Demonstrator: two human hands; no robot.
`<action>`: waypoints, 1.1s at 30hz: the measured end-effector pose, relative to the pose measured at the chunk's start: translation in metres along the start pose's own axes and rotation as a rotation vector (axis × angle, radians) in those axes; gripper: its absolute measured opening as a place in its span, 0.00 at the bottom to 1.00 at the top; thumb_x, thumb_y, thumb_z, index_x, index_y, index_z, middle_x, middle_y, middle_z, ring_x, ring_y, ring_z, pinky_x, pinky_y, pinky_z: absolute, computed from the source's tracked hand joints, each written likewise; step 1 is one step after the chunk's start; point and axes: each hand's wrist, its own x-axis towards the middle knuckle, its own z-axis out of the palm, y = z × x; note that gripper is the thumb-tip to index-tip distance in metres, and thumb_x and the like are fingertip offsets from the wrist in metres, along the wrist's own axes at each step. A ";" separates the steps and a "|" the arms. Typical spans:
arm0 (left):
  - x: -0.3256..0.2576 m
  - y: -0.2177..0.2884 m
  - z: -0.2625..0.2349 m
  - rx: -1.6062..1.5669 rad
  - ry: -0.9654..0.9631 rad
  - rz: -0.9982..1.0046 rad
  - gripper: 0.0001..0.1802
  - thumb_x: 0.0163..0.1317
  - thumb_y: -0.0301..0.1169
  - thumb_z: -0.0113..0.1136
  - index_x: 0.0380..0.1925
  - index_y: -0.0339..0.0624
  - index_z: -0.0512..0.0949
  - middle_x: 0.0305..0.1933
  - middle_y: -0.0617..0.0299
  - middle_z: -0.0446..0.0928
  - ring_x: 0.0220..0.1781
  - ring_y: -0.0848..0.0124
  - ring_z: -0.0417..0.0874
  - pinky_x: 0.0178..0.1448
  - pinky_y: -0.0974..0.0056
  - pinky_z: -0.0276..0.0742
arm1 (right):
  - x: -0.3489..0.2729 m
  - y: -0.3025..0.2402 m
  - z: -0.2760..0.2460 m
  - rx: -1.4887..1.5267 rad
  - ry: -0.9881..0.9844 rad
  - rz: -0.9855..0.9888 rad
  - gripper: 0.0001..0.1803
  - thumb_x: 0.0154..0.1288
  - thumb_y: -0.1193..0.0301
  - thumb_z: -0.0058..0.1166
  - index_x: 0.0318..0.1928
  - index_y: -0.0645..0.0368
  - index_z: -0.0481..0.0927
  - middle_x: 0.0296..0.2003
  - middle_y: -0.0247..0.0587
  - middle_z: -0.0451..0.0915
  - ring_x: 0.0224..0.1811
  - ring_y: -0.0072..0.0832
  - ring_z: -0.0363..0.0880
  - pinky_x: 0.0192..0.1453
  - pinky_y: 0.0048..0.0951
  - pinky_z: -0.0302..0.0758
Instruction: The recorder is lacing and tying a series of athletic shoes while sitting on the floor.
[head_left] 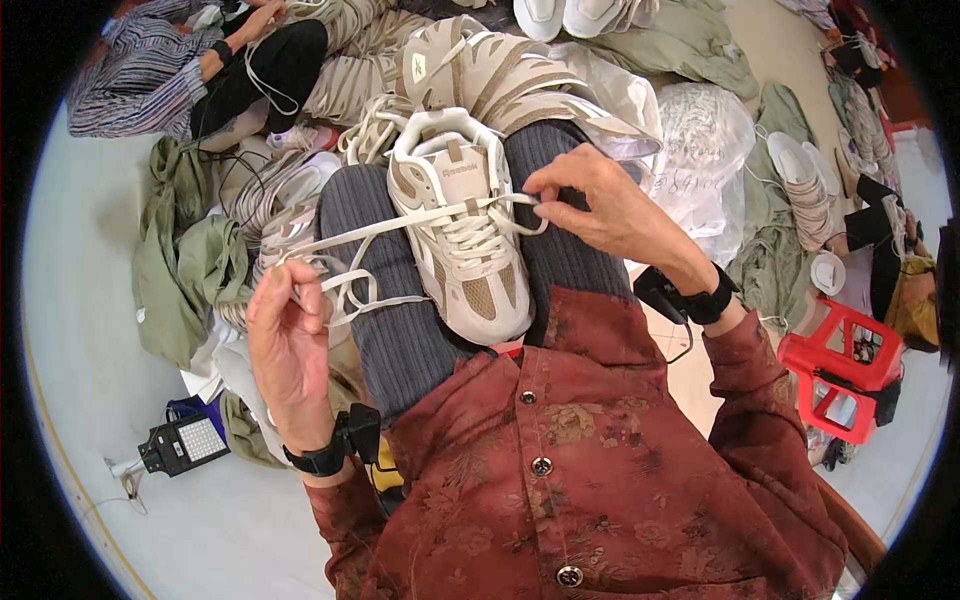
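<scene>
A beige and white sneaker (462, 235) rests between my knees, toe toward me, on grey ribbed trousers (390, 320). A long cream shoelace (370, 232) runs from its upper eyelets out to the left. My left hand (288, 340) pinches the loose end of that lace, pulled away from the shoe. My right hand (600, 205) pinches the other part of the lace at the shoe's right upper eyelets, fingers closed on a small loop.
A heap of matching sneakers (480, 70) lies beyond my knees. Olive cloth bags (185, 270) sit at left, a clear plastic bag (705, 140) at right. A red plastic stool (840, 370) stands at right. Another person in a striped sleeve (140, 70) works at top left.
</scene>
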 end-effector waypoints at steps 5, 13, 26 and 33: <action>-0.002 -0.001 -0.008 -0.063 0.065 0.021 0.13 0.71 0.33 0.55 0.35 0.32 0.76 0.25 0.64 0.69 0.24 0.79 0.63 0.29 0.74 0.58 | 0.002 -0.009 0.001 0.351 -0.213 0.030 0.09 0.64 0.76 0.58 0.44 0.60 0.85 0.36 0.36 0.82 0.42 0.30 0.76 0.48 0.30 0.71; 0.001 -0.016 -0.016 -0.104 0.096 -0.002 0.13 0.71 0.33 0.55 0.36 0.32 0.76 0.27 0.64 0.69 0.25 0.79 0.63 0.31 0.75 0.58 | 0.005 -0.003 0.014 0.610 -0.150 0.033 0.11 0.64 0.82 0.52 0.44 0.64 0.84 0.39 0.38 0.82 0.42 0.24 0.79 0.48 0.25 0.73; 0.006 -0.033 -0.020 -0.174 0.097 -0.058 0.12 0.73 0.33 0.53 0.39 0.33 0.77 0.26 0.64 0.70 0.24 0.79 0.66 0.28 0.75 0.59 | 0.009 0.003 0.019 0.499 -0.275 0.077 0.12 0.61 0.85 0.48 0.41 0.63 0.83 0.40 0.33 0.75 0.40 0.20 0.73 0.42 0.20 0.68; 0.009 -0.048 -0.027 -0.188 0.135 -0.117 0.12 0.72 0.34 0.54 0.39 0.33 0.77 0.26 0.64 0.72 0.22 0.80 0.67 0.25 0.75 0.59 | 0.008 -0.011 0.026 0.779 -0.136 0.212 0.13 0.67 0.83 0.51 0.48 0.61 0.84 0.40 0.27 0.74 0.36 0.11 0.69 0.37 0.16 0.65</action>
